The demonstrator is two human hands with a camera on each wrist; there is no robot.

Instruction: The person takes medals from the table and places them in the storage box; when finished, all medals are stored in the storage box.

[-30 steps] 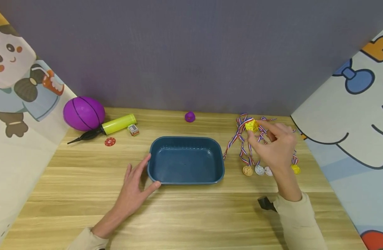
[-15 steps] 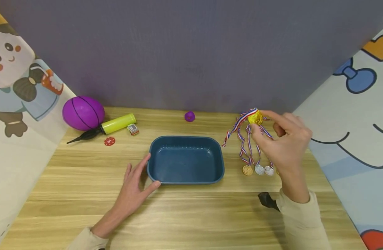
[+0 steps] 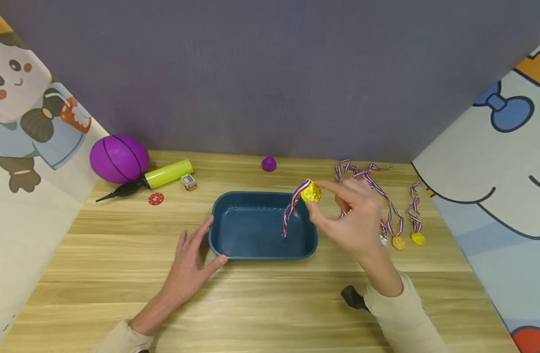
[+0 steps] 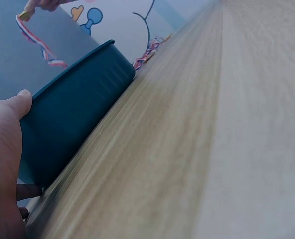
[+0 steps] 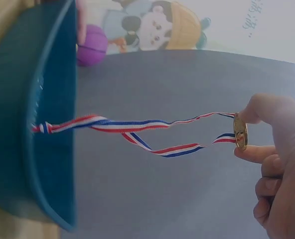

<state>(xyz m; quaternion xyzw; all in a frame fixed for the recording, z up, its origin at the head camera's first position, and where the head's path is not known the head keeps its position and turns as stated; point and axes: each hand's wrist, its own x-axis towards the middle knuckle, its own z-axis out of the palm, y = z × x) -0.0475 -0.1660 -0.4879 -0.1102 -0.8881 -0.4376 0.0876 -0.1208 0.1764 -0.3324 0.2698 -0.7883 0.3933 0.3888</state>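
Note:
My right hand (image 3: 355, 215) pinches a gold medal (image 3: 311, 191) between thumb and index finger, above the right end of a dark blue basin (image 3: 261, 259). The medal's red, white and blue ribbon (image 5: 132, 125) hangs down, its knotted end reaching into the basin's opening. At the basin's left side, my left hand (image 3: 188, 272) has its fingers spread and fairly straight, the thumb touching the rim at the near left corner. More medals lie right of the basin with tangled ribbons: a bronze-coloured medal (image 3: 399, 243), a gold-coloured medal (image 3: 418, 239) and a silver one partly behind my right hand.
A purple ball (image 3: 119, 158), a yellow hand pump (image 3: 167, 175), a small box (image 3: 188, 182) and a red chip (image 3: 156, 198) lie at the left. Behind the basin is a small purple object (image 3: 268, 164). A grey panel (image 3: 270, 78) closes off the back.
My right hand has carried the gold medal leftward, from over the other medals to over the basin, its ribbon trailing. My left hand has kept its place at the basin.

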